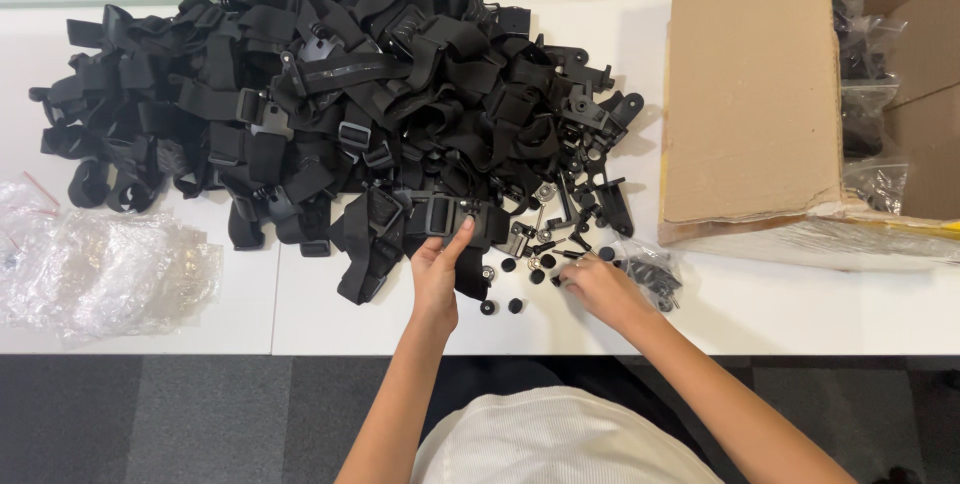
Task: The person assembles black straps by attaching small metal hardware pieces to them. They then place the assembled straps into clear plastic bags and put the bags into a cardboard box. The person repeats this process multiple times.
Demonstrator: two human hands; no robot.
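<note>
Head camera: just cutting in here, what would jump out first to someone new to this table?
The big heap of black straps and buckles filling the middle of the white table. At its near edge the left hand pinches one strap, while the right hand reaches among small black knobs and screws. An open cardboard box stands to the right, and crumpled clear plastic bags lie far left.

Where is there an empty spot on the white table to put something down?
Bare table lies along the near edge, right of the right hand and in front of the cardboard box. Another patch sits between the plastic bags and the left hand. It is crowded under the strap pile and among the small black knobs.
</note>
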